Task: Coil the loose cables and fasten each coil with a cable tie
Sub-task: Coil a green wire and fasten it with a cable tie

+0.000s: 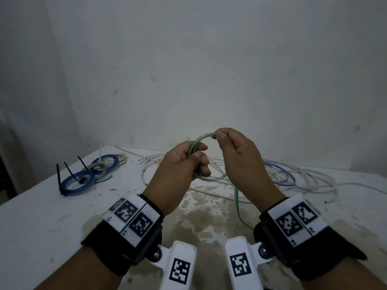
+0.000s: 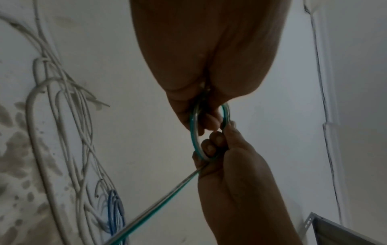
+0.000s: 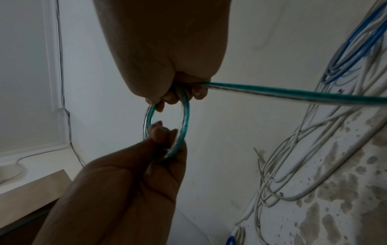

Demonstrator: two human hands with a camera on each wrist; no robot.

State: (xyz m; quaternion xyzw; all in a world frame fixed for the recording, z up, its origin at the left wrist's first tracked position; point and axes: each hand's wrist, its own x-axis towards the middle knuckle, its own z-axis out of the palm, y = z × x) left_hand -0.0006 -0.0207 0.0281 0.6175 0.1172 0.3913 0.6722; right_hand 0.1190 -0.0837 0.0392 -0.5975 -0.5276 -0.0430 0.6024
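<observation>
A small coil of clear-green cable is held up above the table between both hands. My left hand grips its left and lower side with curled fingers. My right hand pinches the top of the loop between thumb and forefinger. The loose green tail hangs down from under the right hand towards the table's near edge. In the left wrist view the green loop sits between both hands. In the right wrist view the green tail runs out of my right hand to the right.
Finished coils lie at the table's left: a blue coil with black cable ties, another blue coil and a green one. Loose white cables and blue cable sprawl behind the hands. The stained white table meets the wall.
</observation>
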